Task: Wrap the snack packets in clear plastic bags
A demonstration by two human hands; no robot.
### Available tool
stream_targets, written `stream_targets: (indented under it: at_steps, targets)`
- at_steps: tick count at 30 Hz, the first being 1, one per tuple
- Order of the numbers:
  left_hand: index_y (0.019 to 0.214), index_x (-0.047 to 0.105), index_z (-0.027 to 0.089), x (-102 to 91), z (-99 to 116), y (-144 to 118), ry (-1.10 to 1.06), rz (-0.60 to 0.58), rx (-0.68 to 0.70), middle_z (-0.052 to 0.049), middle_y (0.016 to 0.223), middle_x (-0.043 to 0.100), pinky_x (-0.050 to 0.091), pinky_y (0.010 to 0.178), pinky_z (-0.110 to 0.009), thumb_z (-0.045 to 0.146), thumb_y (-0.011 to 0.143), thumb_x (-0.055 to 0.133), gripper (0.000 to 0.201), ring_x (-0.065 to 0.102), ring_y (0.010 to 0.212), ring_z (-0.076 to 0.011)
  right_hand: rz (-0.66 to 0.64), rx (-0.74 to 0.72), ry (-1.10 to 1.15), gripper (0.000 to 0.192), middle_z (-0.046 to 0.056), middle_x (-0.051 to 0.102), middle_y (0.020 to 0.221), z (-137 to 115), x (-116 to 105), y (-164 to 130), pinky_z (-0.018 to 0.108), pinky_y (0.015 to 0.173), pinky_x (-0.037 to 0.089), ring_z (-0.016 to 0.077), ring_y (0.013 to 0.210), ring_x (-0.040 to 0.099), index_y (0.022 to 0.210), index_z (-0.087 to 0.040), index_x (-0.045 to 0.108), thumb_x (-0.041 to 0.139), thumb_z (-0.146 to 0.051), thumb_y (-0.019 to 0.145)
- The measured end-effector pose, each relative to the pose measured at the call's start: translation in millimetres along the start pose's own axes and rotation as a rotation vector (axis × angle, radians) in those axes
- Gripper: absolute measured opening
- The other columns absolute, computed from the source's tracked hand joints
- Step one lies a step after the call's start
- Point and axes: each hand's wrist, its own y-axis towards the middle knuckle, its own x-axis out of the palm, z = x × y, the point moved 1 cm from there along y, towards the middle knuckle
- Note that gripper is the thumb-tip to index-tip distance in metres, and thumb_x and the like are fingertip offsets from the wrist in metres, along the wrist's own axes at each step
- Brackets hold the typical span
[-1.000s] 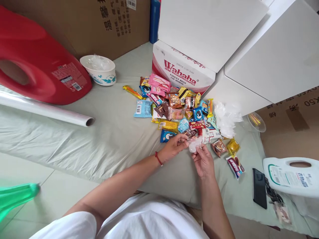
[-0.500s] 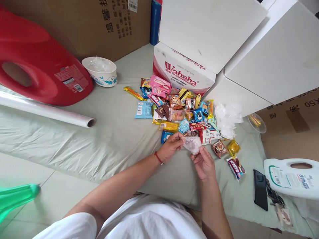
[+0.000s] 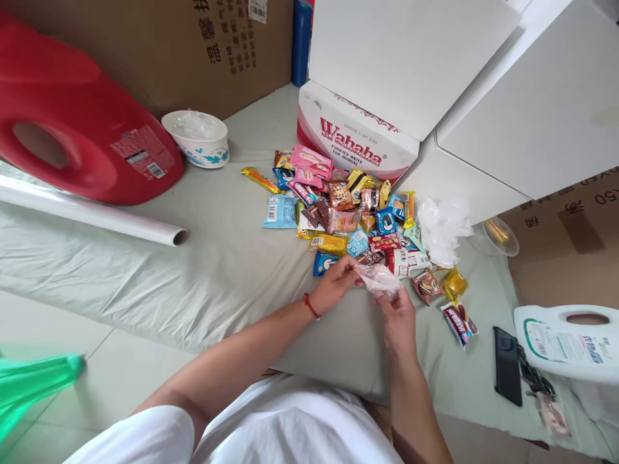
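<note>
Between my two hands is a clear, crinkled plastic bag (image 3: 380,278), held just in front of a pile of wrapped snacks (image 3: 344,221). My left hand (image 3: 335,283), with a red cord on its wrist, pinches the bag's left end. At the other end, the fingers of my right hand (image 3: 397,312) are closed on its lower right side. A brown snack packet (image 3: 427,286), a yellow one (image 3: 454,285) and a purple-and-white one (image 3: 459,324) lie to the right of my right hand.
Clear plastic bags (image 3: 442,229) lie beside the pile, near a round clear container (image 3: 503,236). A Wahaha box (image 3: 355,138) stands behind. Left are a patterned tub (image 3: 206,154), red jug (image 3: 97,122) and white roll (image 3: 97,209); right, a phone (image 3: 507,366) and white bottle (image 3: 565,345).
The plastic bag is stretched out further to the right and its shape has changed. My right hand has turned and its fingers have shifted along the bag; my left hand keeps its pinch.
</note>
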Motion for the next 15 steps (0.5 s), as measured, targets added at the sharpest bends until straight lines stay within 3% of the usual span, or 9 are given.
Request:
stream_targets:
  at_steps: [4,7,10,12,15]
  targets:
    - [0.085,0.055,0.020,-2.4,0.5,-0.5,0.034,0.048,0.013,-0.003,0.094,0.063,0.052,0.074,-0.031,0.057,0.077,0.078,0.044,0.060,0.081,-0.0159,0.057,0.107,0.161,0.039,-0.003,0.064,0.079,-2.7,-13.2,7.6,0.023,0.054,0.045,0.0105,0.063,0.052,0.091,-0.023,0.070,0.092,-0.039,0.063]
    - [0.106,0.061,0.021,-1.5,5.9,-8.9,0.428,0.086,0.278,-0.010,0.120,0.061,0.051,0.077,-0.034,0.054,0.083,0.073,0.042,0.059,0.094,-0.0201,0.052,0.061,0.124,0.037,-0.004,0.060,0.075,-5.5,-18.4,5.4,0.023,0.053,0.042,0.0092,0.060,0.048,0.087,-0.021,0.068,0.091,-0.040,0.065]
    - [0.126,0.061,0.020,3.9,9.3,-18.7,0.823,-0.045,0.552,-0.016,0.133,0.060,0.044,0.098,-0.046,0.059,0.081,0.073,0.061,0.056,0.113,-0.0298,0.053,-0.026,-0.010,0.033,-0.004,0.061,0.076,-7.3,-16.6,-1.5,0.024,0.057,0.043,0.0096,0.062,0.048,0.086,-0.020,0.068,0.087,-0.044,0.073]
    - [0.118,0.069,0.022,6.1,8.9,-20.1,0.951,-0.139,0.566,-0.013,0.121,0.068,0.037,0.105,-0.051,0.061,0.080,0.074,0.055,0.055,0.115,-0.0331,0.022,-0.034,-0.046,0.031,-0.004,0.061,0.075,-8.9,-14.6,-4.4,0.024,0.059,0.043,0.0100,0.063,0.049,0.088,-0.020,0.069,0.085,-0.044,0.076]
    - [0.091,0.077,0.025,3.9,9.9,-14.0,0.891,-0.106,0.458,-0.008,0.087,0.072,0.037,0.101,-0.047,0.051,0.088,0.069,0.027,0.057,0.102,-0.0295,-0.013,0.043,0.075,0.030,-0.005,0.059,0.073,-11.7,-15.6,-1.8,0.023,0.057,0.042,0.0093,0.061,0.048,0.086,-0.022,0.068,0.088,-0.039,0.072]
